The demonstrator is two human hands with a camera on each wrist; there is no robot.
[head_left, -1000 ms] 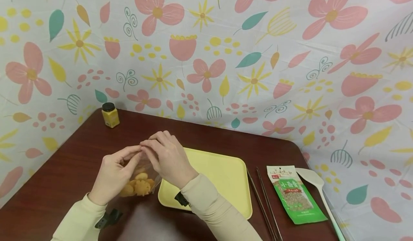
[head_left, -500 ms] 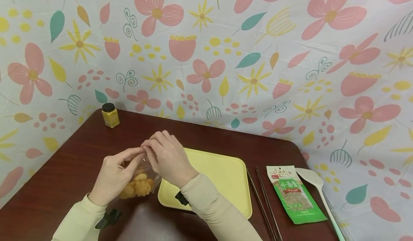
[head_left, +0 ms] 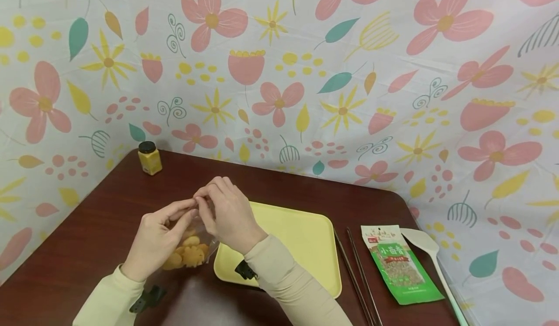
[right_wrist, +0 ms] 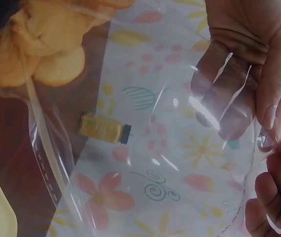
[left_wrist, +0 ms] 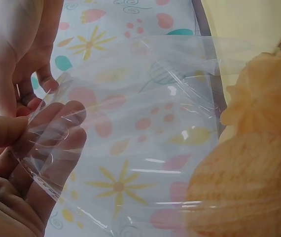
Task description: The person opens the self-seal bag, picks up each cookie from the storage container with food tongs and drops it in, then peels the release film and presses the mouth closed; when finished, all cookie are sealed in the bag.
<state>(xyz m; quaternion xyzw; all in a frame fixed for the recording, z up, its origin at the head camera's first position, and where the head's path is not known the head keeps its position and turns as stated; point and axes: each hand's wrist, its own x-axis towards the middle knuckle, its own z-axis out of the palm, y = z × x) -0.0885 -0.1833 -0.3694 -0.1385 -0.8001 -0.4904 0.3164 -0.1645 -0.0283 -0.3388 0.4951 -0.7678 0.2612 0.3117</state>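
Observation:
Both hands meet above the table's left part in the head view, at the top of a clear plastic bag [head_left: 207, 229]. Inside the bag's lower end lie several golden cookies [head_left: 191, 255], some scalloped and some smooth. My left hand [head_left: 153, 236] pinches the bag's upper edge between thumb and fingers. Close against it, my right hand [head_left: 229, 214] grips the same edge. In the left wrist view the film [left_wrist: 130, 118] stretches from the fingertips to the cookies [left_wrist: 259, 98]. The right wrist view shows the bag's top corner pinched at the fingertips; whether it has a gap cannot be told.
A yellow tray [head_left: 297, 243] lies right of the bag, partly under the right forearm. Metal chopsticks [head_left: 359, 277], a green-and-white spice packet [head_left: 403, 268] and a white spatula [head_left: 421, 238] lie further right. A yellow jar with black lid [head_left: 150, 160] stands at the back left.
The hands stay together at the bag's top edge. The left fingertips have shifted very slightly right and down, and the cookies hang a touch lower.

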